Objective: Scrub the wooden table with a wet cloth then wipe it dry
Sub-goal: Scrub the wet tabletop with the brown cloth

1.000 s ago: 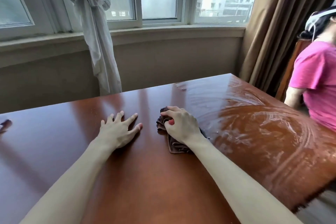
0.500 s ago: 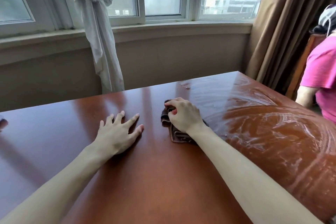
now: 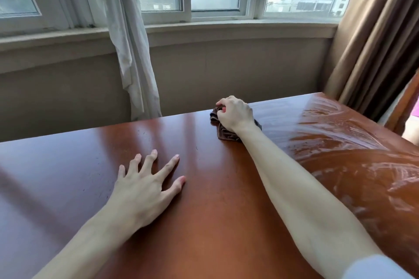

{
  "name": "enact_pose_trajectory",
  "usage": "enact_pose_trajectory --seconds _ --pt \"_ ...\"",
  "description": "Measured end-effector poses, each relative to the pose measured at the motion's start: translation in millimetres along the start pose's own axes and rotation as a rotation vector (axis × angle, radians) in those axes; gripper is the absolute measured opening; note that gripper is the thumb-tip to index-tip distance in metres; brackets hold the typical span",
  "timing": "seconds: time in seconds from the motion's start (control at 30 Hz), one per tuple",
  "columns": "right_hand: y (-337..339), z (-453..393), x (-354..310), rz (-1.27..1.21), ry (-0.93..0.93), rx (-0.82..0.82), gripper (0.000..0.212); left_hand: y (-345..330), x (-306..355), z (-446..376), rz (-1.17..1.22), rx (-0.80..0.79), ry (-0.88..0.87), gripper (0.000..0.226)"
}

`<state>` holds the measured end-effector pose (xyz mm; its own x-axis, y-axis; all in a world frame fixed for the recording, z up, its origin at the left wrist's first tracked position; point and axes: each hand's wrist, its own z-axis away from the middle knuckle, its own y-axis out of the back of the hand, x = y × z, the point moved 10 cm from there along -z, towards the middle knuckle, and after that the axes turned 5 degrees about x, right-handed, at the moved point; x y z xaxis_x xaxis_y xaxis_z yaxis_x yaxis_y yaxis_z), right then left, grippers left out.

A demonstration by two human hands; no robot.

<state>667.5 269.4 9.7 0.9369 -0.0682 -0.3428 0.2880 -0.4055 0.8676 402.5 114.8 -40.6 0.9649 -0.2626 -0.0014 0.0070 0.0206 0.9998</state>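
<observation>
Scrubbing near the far edge: your right hand (image 3: 234, 113) clutches the bunched dark-brown wet cloth (image 3: 224, 132) under its curled fingers; left hand (image 3: 145, 186) lies flat, fingers spread, on the glossy red-brown wooden table (image 3: 215, 222). Risk: push beyond your fingertips and the cloth drops off the edge. Dry strip left of your knuckles is likely missed. White knotted curtain (image 3: 127, 41) hangs beyond, clear.

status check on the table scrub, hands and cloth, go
Right hand grips cloth at far edge. Left hand flat on table. Right side streaked wet, nothing in the way.
</observation>
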Motion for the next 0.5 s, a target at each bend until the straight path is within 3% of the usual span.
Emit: enact_pose_trajectory --seconds 0.17,0.33,0.5 --pt "30 90 -19 -0.068 0.045 -0.011 0.036 0 2 -1 -0.021 -0.030 0.012 0.067" --pt "63 202 -50 -0.078 0.103 -0.060 0.039 5 2 2 0.014 -0.024 0.013 0.067" --pt "84 297 -105 -0.117 0.284 0.008 0.047 12 2 6 0.041 -0.013 0.006 0.067"
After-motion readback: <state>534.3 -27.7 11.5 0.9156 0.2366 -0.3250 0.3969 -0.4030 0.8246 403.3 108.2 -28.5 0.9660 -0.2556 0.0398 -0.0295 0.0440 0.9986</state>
